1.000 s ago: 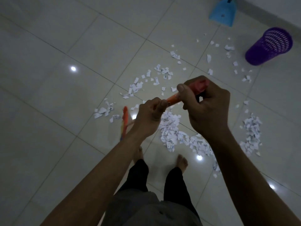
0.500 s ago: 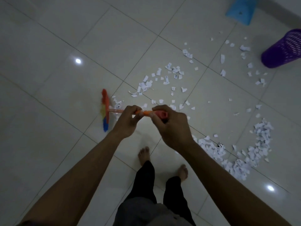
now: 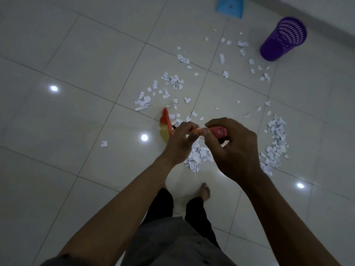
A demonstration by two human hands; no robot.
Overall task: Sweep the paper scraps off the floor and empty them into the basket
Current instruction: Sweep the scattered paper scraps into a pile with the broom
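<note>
I'm mid-sweep: my left hand (image 3: 180, 143) and right hand (image 3: 234, 150) both have fingers curled tight round the thin orange handle of the broom (image 3: 164, 127), the right one at its red plastic end. The soft bristle head is low by the glossy tiled floor (image 3: 76, 169), beside loose paper scraps (image 3: 276, 143) (torn, white, feather-light). Some are heaped near my feet, others strewn toward the purple mesh basket (image 3: 282, 39), which stands well apart near the blue dustpan (image 3: 229, 6). Next, I reckon, short gentle strokes to gather the strays

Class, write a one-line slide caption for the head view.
Left hand and right hand grip a broom among paper scraps; dustpan and basket sit beyond.
</note>
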